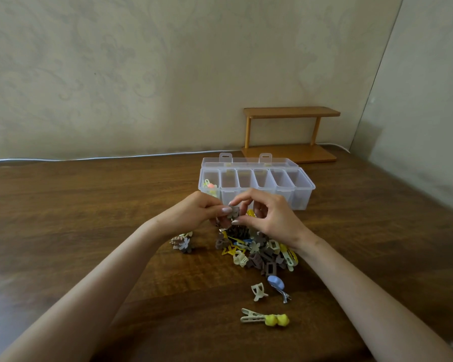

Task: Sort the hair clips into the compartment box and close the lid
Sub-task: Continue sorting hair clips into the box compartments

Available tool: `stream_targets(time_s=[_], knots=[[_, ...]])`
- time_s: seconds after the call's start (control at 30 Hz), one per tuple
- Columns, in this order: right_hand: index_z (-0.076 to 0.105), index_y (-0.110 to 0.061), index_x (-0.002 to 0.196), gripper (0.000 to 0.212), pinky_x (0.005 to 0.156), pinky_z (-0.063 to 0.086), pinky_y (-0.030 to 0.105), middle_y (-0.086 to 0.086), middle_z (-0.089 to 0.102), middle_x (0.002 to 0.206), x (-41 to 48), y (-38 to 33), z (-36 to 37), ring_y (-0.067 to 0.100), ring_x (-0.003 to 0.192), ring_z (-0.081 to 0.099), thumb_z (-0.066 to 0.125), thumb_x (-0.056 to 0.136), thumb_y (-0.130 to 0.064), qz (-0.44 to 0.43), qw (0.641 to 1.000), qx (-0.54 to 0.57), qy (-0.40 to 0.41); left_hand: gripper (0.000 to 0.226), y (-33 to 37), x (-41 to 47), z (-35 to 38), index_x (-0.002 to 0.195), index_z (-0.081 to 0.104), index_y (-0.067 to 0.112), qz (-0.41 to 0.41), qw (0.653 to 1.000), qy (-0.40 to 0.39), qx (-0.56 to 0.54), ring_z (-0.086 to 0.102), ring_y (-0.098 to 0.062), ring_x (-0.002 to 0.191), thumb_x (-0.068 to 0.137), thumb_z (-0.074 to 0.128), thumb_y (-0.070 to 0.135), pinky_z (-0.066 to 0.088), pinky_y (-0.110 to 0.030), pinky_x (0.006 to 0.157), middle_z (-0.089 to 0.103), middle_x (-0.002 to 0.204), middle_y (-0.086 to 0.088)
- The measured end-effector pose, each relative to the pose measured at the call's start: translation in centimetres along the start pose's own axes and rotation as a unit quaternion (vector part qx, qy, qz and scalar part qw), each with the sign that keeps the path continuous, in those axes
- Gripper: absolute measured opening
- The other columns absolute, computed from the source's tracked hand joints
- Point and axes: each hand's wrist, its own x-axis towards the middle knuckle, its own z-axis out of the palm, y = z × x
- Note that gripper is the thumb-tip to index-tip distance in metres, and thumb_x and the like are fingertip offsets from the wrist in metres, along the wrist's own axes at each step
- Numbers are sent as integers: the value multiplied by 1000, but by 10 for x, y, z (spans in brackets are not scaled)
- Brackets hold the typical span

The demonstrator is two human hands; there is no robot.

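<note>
Grey-brown: pinching that hair clip [234,212] with left hand [194,214] and right hand [270,218] grips just above pile [256,253] on worktop [89,218], probably untangling before dropping into open compartment box [302,198] behind.

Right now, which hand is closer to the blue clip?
Right. The right hand is just past the blue clip, over the pile; the left hand is farther off to the left. Both pinch a grey clip.

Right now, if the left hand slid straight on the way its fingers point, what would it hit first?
Probably the right hand, just across the grey clip both pinch; depth is hard to judge.
</note>
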Motion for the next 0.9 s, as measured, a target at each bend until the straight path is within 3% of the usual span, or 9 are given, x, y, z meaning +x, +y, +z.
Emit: stream_targets(time_s=[0.17, 0.27, 0.37, 0.5, 0.63, 0.77, 0.9], knots=[[64, -22, 99, 24, 55, 37, 15, -10, 60, 80, 0, -2, 0, 6, 60, 43, 75, 77, -19, 6, 1000, 20, 2, 26, -2, 1, 5, 76, 68, 22, 9, 1000, 23, 9, 50, -15, 66, 89, 50, 35, 40, -28, 64, 61, 71, -11], [62, -21, 98, 21, 55, 37, 16, -13, 57, 78, 0, -4, 0, 4, 59, 44, 72, 80, -18, 18, 1000, 18, 8, 29, -1, -1, 3, 82, 70, 22, 9, 999, 47, 21, 56, -2, 64, 91, 47, 37, 47, -21, 66, 67, 75, 2], [60, -23, 97, 18, 56, 39, 16, -14, 57, 80, 0, -4, -7, 1, 60, 46, 70, 82, -20, 39, 998, -16, 39, 28, -4, -3, -9, 88, 69, 18, 4, 994, 52, 96, 62, -15, 76, 88, 51, 39, 51, -31, 74, 69, 83, 1], [62, -18, 98, 16, 65, 45, 22, -8, 60, 90, 0, 7, -38, 9, 73, 53, 67, 83, -18, 77, 977, -56, 191, 16, -15, -7, -32, 82, 67, 19, -4, 983, 65, 171, 62, -16, 80, 82, 63, 35, 49, -31, 73, 68, 81, 3], [65, -13, 100, 21, 76, 37, 27, 4, 61, 101, -5, 33, -73, 19, 97, 51, 67, 82, -23, 142, 919, -184, 318, 10, -20, -11, -42, 76, 63, 24, -26, 987, 13, 158, 58, -6, 74, 78, 69, 32, 42, -18, 66, 64, 76, 9], [70, -18, 101, 25, 77, 41, 33, 4, 59, 104, -9, 57, -81, 25, 98, 51, 67, 82, -34, 196, 901, -260, 288, 10, -24, -12, -44, 81, 65, 22, -52, 986, -58, 148, 57, 1, 71, 78, 71, 29, 41, -15, 65, 66, 81, 10], [70, -23, 101, 21, 72, 42, 31, 3, 58, 102, -9, 59, -80, 20, 89, 54, 64, 85, -35, 208, 912, -213, 282, 5, -30, -12, -46, 82, 66, 22, -42, 988, -73, 128, 57, 3, 73, 79, 70, 20, 42, -16, 68, 67, 84, 8]])
